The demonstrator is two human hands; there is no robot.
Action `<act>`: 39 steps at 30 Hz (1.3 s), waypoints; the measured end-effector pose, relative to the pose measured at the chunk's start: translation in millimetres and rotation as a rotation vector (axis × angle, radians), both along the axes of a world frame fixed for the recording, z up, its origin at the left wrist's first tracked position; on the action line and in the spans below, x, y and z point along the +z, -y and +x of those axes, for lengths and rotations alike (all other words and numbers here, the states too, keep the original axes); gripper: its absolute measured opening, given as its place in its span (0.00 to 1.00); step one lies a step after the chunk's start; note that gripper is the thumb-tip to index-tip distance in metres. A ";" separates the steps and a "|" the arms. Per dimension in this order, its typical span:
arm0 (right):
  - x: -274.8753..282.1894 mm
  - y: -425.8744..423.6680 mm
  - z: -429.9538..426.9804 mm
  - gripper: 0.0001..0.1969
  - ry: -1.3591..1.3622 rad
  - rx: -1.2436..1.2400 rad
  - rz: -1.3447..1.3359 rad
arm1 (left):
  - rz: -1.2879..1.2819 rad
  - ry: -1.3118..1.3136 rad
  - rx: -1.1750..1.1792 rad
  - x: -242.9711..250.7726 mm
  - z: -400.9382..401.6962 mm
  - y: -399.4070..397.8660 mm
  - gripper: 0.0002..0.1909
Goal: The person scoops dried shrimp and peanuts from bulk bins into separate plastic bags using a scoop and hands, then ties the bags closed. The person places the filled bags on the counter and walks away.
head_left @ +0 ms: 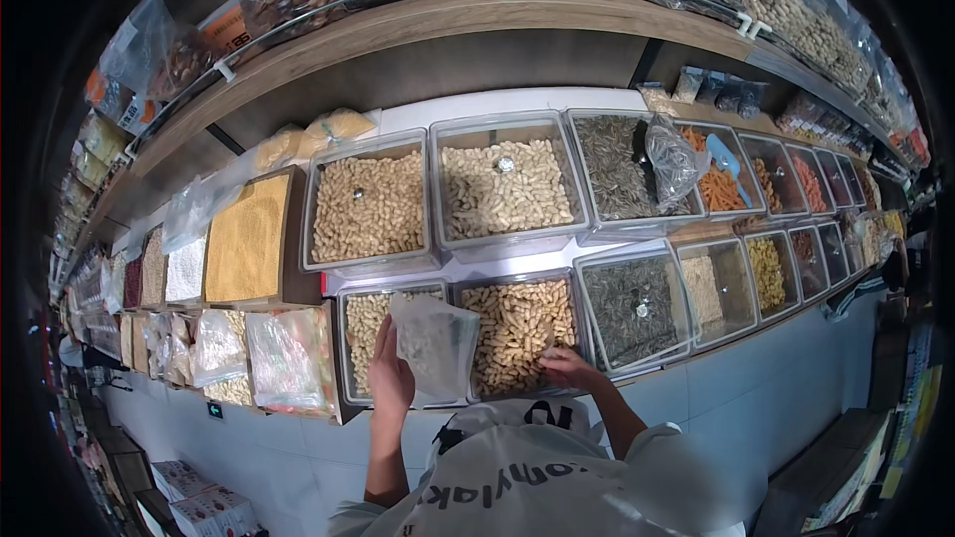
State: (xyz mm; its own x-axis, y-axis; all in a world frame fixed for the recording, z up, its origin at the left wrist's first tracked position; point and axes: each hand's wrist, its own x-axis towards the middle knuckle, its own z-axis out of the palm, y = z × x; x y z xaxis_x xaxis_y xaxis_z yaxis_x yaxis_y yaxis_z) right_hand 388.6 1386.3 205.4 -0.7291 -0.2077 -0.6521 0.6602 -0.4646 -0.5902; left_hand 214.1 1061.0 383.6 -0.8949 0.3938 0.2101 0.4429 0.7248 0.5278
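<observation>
My left hand (389, 380) holds a translucent plastic bag (436, 343) by its left edge, fingers pointing up. The bag hangs over the front left bin of peanuts (362, 317) and covers part of it. My right hand (568, 368) is at the near right of the neighbouring open bin, its bent fingertips among unshelled peanuts (515, 321). Whether those fingers have hold of anything is too small to make out. The bag's right edge reaches the rim between the two bins.
Behind stand two lidded peanut bins (369, 201). To the right, a lidded bin of dark seeds (634, 306) has a knob on top. A crumpled plastic bag (671, 160) and a blue scoop (722, 156) lie farther back. A wooden shelf (462, 11) with bagged goods overhangs the display.
</observation>
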 end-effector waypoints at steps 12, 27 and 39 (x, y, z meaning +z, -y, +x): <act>50.6 -0.4 -5.0 0.07 -0.082 0.128 0.101 | 0.030 0.040 -0.017 -20.6 0.0 0.7 0.29; 103.2 116.1 -80.7 0.16 -0.780 0.577 1.013 | 0.079 0.184 -0.022 -3.8 11.4 -7.9 0.33; 128.9 11.8 -61.4 0.13 -0.366 0.504 1.407 | 0.103 0.045 0.022 -21.7 9.6 6.4 0.30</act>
